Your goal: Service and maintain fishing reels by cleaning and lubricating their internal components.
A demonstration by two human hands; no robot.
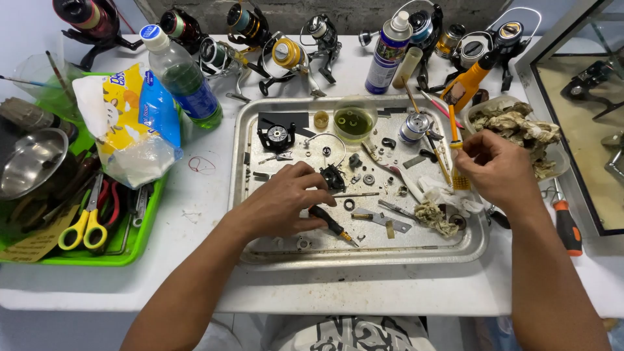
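Viewpoint: one head-worn camera, above the white worktable (195,195), looking steeply down and forward.
Facing: toward the far table edge and grey wall, where fishing reels (286,55) line up.
Nearness: close; both forearms enter from the bottom edge.
Centre: metal tray (455,250).
Shared view: none, single camera.

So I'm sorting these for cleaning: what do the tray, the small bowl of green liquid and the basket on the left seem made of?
Tray: bare metal, likely steel or aluminium, dull grey sheen with scuffs. Small bowl: clear plastic or glass; the green liquid shows through its wall. Basket: bright green glossy plastic by its look.
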